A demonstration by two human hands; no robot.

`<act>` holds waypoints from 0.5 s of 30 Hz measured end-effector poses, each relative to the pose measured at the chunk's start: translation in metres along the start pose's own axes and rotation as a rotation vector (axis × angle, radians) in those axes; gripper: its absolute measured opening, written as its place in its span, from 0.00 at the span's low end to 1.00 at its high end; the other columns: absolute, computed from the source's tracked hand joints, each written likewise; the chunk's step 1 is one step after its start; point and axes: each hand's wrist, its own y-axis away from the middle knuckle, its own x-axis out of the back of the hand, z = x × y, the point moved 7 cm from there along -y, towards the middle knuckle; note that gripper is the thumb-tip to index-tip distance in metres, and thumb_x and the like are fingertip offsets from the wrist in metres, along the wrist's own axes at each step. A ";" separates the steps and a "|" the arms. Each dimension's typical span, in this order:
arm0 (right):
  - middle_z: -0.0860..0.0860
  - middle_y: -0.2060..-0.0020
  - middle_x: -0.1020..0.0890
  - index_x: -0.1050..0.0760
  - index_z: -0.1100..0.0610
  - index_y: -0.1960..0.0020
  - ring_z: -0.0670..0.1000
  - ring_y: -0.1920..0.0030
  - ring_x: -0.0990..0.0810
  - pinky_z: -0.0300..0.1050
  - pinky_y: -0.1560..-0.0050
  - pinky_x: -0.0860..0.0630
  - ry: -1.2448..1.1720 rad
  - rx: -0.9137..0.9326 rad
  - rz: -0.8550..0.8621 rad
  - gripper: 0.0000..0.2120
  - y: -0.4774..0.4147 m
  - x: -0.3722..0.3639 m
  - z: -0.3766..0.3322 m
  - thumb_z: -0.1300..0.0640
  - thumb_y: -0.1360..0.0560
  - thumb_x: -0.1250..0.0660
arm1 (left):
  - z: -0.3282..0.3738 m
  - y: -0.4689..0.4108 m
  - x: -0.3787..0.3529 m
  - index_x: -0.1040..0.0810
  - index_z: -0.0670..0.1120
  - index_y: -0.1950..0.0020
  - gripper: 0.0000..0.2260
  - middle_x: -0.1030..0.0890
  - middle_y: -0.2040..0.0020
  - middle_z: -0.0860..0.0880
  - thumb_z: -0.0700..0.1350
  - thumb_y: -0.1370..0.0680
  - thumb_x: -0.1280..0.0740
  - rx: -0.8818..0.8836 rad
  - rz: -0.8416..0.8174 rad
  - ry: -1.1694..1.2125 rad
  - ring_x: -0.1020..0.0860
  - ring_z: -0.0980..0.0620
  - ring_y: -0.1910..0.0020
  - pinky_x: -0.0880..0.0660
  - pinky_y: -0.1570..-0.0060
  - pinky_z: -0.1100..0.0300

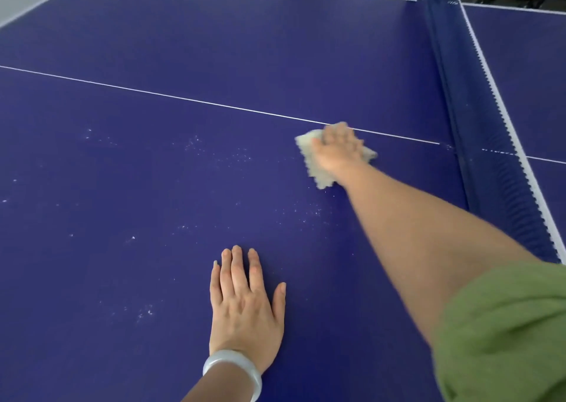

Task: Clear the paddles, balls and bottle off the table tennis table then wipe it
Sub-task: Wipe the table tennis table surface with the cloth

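A: Blue table tennis table [190,64] fills the view, net [477,116] on the right, grey floor past the far edge. Where's the cloth?

B: Pale cloth [309,153] sits by the white centre line [159,95], a bit short of the net. Right hand [338,152] is pressed on top of it, fingers curled over the fabric, pinning it flat. Blurred, so finger detail is poor.

A: Handling?

B: My read: soft, light, limp. It'll bunch or slide out if pushed by an edge. Palm in the middle, even downward pressure.

A: Other hand?

B: Left hand [246,303] lies flat on the table, fingers spread, holding nothing. Looks like a brace. Pale bangle [232,368] on that wrist.

A: Counts?

B: One cloth, two hands, one net. Paddles, balls, bottle: zero in view. White specks [214,153] scattered in several patches across the near half, so wiping isn't done.
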 end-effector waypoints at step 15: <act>0.58 0.20 0.52 0.54 0.56 0.19 0.59 0.21 0.53 0.60 0.23 0.57 0.005 -0.342 0.224 0.30 0.107 0.004 0.188 0.44 0.17 0.57 | 0.000 0.001 -0.005 0.39 0.40 0.23 0.35 0.37 0.24 0.37 0.60 0.21 0.60 -0.002 -0.056 -0.025 0.43 0.39 0.23 0.48 0.24 0.43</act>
